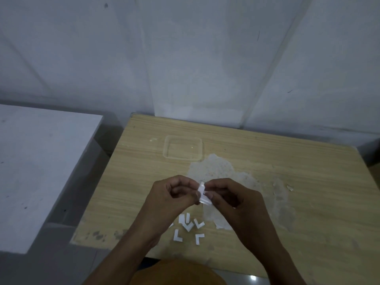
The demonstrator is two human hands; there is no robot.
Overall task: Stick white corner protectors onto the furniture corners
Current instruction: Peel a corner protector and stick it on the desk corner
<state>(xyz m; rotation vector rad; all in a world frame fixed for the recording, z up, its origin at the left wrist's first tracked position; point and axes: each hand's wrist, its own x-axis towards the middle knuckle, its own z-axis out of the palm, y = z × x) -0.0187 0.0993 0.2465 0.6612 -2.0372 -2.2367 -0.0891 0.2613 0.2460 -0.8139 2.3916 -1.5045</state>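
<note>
Both hands meet above the middle of a light wooden table (267, 161). My left hand (172, 196) and my right hand (232, 200) pinch one small white corner protector (202, 192) between their fingertips; a clear film strip hangs from its lower end. Below the hands, several white L-shaped corner protectors (188, 228) lie loose on the tabletop near its front edge. The table's far left corner (133, 116) and right corner (356, 148) are bare wood.
A clear, shallow square lid (183, 148) lies on the far part of the table. Peeled, whitish patches (222, 171) mar the tabletop. A white table (41, 161) stands to the left across a narrow gap. A white draped cloth backs the scene.
</note>
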